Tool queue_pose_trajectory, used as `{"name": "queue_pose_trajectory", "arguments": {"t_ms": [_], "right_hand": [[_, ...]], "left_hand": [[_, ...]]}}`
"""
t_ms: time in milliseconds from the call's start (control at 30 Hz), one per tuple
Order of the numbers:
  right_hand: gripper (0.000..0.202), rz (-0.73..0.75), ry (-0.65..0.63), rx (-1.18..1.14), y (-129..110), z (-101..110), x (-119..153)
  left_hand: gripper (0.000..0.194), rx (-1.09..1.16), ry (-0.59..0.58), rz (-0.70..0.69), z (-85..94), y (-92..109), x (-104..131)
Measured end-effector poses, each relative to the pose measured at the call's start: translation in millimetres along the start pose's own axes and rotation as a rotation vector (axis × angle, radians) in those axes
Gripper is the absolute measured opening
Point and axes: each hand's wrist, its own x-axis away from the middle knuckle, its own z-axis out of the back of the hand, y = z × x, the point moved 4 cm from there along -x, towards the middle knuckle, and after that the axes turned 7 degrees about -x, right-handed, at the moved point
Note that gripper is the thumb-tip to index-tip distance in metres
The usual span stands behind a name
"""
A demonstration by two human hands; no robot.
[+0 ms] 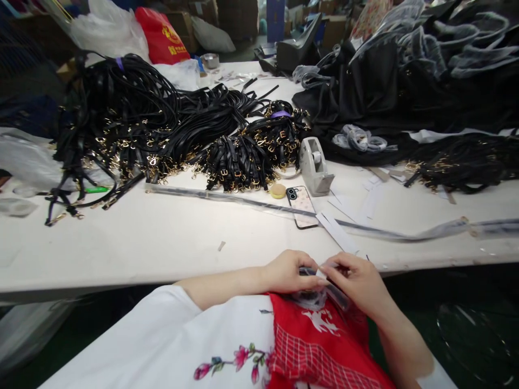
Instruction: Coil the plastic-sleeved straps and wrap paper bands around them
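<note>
Close to my body, over the red apron (324, 346), both hands meet around a dark strap wrapped in clear plastic (314, 297). My left hand (287, 272) has its fingers closed round the wrapped strap. My right hand (354, 278) pinches at a small white strip (321, 274) on the strap, its fingertips touching those of my left hand. Part of the bundle is hidden behind the fingers. On the table just beyond lie a long plastic-wrapped strap (259, 204), a phone (300, 208) and white paper strips (336, 232).
A grey tape dispenser (315, 167) stands behind the phone, beside a yellow round object (278, 190). Piles of black straps with gold buckles (239, 162) cover the table's left and middle. Black bags (365, 81) are heaped at the right. The white table's (141, 254) front edge lies before me.
</note>
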Motion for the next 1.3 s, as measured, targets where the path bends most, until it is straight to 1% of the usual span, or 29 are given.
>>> {"name": "queue_pose_trajectory", "arguments": {"t_ms": [33, 100, 167, 200, 267, 300, 333, 433, 500, 533, 567, 633, 667, 700, 733, 900, 1000, 1067, 1133, 1200, 1300], "right_hand": [[0.024, -0.047, 0.010, -0.106, 8.0, -0.9, -4.1], [0.038, -0.153, 0.024, -0.303, 22.7, -2.8, -11.2], [0.050, -0.226, -0.041, -0.455, 30.5, -9.2, -15.2], [0.053, -0.240, -0.104, -0.511, 30.9, -14.4, -16.0], [0.049, -0.244, -0.206, -0.604, 27.7, -25.3, -15.6], [0.047, -0.240, -0.223, -0.637, 25.5, -29.6, -15.3], [0.046, -0.233, -0.210, -0.651, 23.8, -32.3, -15.1], [0.047, -0.210, -0.087, -0.635, 22.7, -30.1, -15.2], [0.040, -0.179, 0.043, -0.597, 24.1, -20.8, -14.7], [0.035, -0.150, 0.126, -0.552, 24.5, -14.4, -14.1], [0.031, -0.115, 0.209, -0.496, 24.3, -8.0, -13.3], [0.026, -0.048, 0.338, -0.384, 22.6, 1.9, -11.6], [0.025, -0.024, 0.369, -0.346, 21.5, 4.4, -11.3], [0.025, -0.014, 0.372, -0.332, 20.6, 5.1, -11.6], [0.026, -0.018, 0.358, -0.346, 20.0, 4.6, -12.3], [0.031, -0.043, 0.261, -0.448, 15.8, 3.9, -14.1], [0.038, -0.016, 0.149, -0.519, 11.0, 6.7, -14.4], [0.036, -0.040, 0.069, -0.504, 9.4, 8.6, -15.3], [0.032, -0.087, 0.015, -0.440, 9.5, 10.6, -16.9], [0.030, -0.129, -0.024, -0.434, 10.2, 12.1, -18.9], [0.027, -0.206, -0.089, -0.544, 12.9, 11.2, -21.2]], "left_hand": [[0.031, -0.039, 0.028, -0.018, 0.5, 2.0, -1.1], [0.027, -0.055, 0.077, -0.037, 1.5, 4.1, -3.6], [0.025, -0.004, 0.095, -0.062, 1.5, 6.5, -5.9], [0.025, 0.028, 0.097, -0.077, 1.3, 8.3, -6.6], [0.024, 0.079, 0.098, -0.103, 0.4, 13.1, -7.2], [0.024, 0.092, 0.109, -0.111, 0.4, 15.7, -6.9], [0.024, 0.097, 0.129, -0.119, 0.7, 18.3, -6.5], [0.022, 0.069, 0.222, -0.139, 4.4, 24.4, -5.7], [0.023, 0.035, 0.301, -0.106, 9.1, 24.8, -7.2], [0.024, 0.023, 0.313, -0.072, 10.8, 24.0, -9.0], [0.026, 0.021, 0.296, -0.029, 11.6, 23.0, -11.5], [0.030, 0.031, 0.194, 0.052, 10.8, 21.9, -17.1], [0.031, 0.029, 0.140, 0.080, 10.2, 22.3, -19.5], [0.031, 0.019, 0.108, 0.096, 10.4, 23.5, -21.5], [0.030, 0.001, 0.099, 0.098, 11.5, 25.3, -23.2], [0.027, -0.076, 0.148, 0.045, 18.0, 31.8, -29.6], [0.029, -0.095, 0.142, 0.058, 17.8, 29.3, -33.0], [0.030, -0.170, 0.128, 0.024, 16.0, 29.9, -33.7], [0.028, -0.289, 0.112, -0.019, 13.3, 32.1, -32.3], [0.026, -0.383, 0.120, -0.021, 11.9, 33.7, -29.5], [0.044, -0.441, 0.135, -0.001, 11.8, 35.3, -25.1]]}}
